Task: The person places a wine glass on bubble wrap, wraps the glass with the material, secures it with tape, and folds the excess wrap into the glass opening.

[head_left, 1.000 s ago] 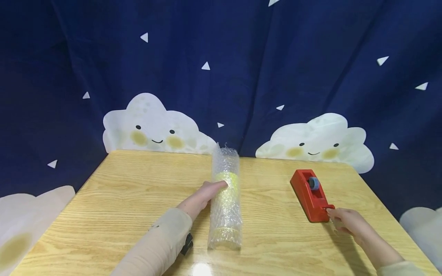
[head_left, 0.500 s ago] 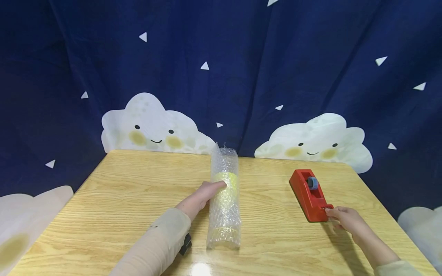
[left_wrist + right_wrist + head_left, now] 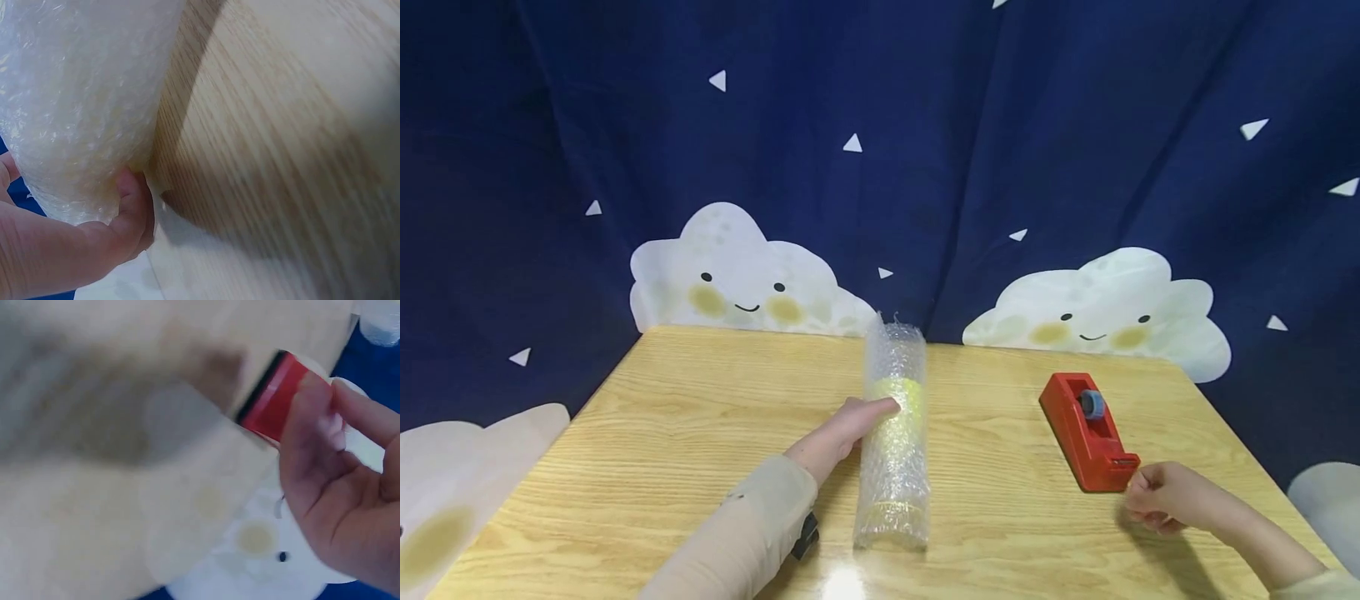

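A roll of bubble wrap [image 3: 895, 483], with something yellow showing through it, lies lengthwise on the wooden table. My left hand [image 3: 848, 425] holds it from the left side, thumb over the top; in the left wrist view, fingers [image 3: 128, 203] curl at its lower side. To the right sits a red tape dispenser [image 3: 1086, 450] bearing a small blue-rimmed roll of tape [image 3: 1092, 405]. Just off its cutter end is my right hand [image 3: 1172, 498], thumb and forefinger pinched together. A clear piece of tape between them barely shows. The dispenser [image 3: 275, 403] appears beyond those fingertips in the right wrist view.
The wooden table [image 3: 722, 375] reaches back to a dark blue curtain [image 3: 880, 108] printed with white clouds and triangles. A small black object [image 3: 806, 537] shows beneath my left sleeve.
My right hand has come away from the dispenser's cutter, down and to the right, its fingers still pinched. The left hand keeps its hold on the bubble wrap roll.
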### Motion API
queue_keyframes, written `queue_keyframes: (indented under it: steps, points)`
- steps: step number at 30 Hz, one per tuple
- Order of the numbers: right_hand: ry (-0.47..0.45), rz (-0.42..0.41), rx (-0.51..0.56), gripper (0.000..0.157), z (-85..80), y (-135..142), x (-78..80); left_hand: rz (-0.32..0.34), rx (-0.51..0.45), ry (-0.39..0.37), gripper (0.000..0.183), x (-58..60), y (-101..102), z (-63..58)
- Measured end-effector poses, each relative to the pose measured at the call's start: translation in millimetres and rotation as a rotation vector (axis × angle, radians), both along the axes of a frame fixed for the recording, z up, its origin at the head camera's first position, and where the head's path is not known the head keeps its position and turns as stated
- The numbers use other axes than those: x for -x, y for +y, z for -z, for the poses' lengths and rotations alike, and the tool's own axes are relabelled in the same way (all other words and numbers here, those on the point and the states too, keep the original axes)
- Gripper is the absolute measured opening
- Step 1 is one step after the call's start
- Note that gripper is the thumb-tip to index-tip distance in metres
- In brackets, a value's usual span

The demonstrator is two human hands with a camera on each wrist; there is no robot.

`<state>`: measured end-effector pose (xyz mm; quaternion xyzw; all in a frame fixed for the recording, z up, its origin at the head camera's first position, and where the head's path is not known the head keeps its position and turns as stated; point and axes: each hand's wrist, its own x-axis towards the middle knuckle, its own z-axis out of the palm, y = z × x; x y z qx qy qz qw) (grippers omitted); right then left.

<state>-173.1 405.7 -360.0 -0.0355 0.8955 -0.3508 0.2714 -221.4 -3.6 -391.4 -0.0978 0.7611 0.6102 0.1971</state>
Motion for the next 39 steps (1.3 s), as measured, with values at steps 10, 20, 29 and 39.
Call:
queue_keyframes:
  steps: [10,20,29,39]
  points:
    - [0.108,-0.15,0.09,0.025,-62.7,-84,20.1,-0.014,-0.01,0.016,0.09,-1.6,2,-1.5]
    - [0.259,-0.316,0.318,0.027,-65.5,-188,57.8,-0.037,-0.027,0.015,0.096,-2.6,2,-0.2]
    - [0.238,-0.267,0.476,0.012,-15.8,-229,81.9,-0.048,-0.028,0.018,0.089,-1.9,3,2.8]
    - [0.216,-0.226,0.495,0.013,14.1,-241,87.0,-0.049,-0.043,0.01,0.089,-1.4,0,1.5]
